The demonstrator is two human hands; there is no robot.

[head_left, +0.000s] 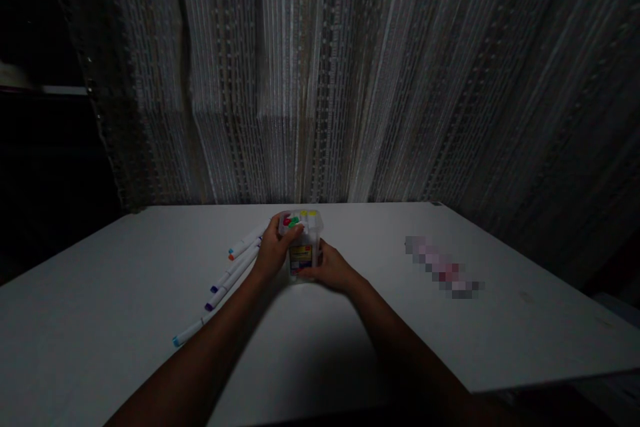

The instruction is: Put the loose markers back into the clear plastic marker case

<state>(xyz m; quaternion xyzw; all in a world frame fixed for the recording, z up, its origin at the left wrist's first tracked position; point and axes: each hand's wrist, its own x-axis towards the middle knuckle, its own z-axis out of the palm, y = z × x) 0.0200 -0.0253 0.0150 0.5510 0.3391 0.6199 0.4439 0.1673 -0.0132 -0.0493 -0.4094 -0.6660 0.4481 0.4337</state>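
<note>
A small clear plastic box of markers (306, 245) stands on the white table (350, 320), with coloured caps showing at its top. My left hand (273, 250) is closed at the box's upper left, fingers pinching the top near a green cap. My right hand (330, 268) grips the box's lower right side. Several white markers (235, 270) with coloured tips lie loose on the table just left of my left hand.
A pale ribbed curtain (350, 80) hangs behind the table's far edge. A blurred patch (443, 268) lies on the table at the right. The room is dark, with dim shelves at the left.
</note>
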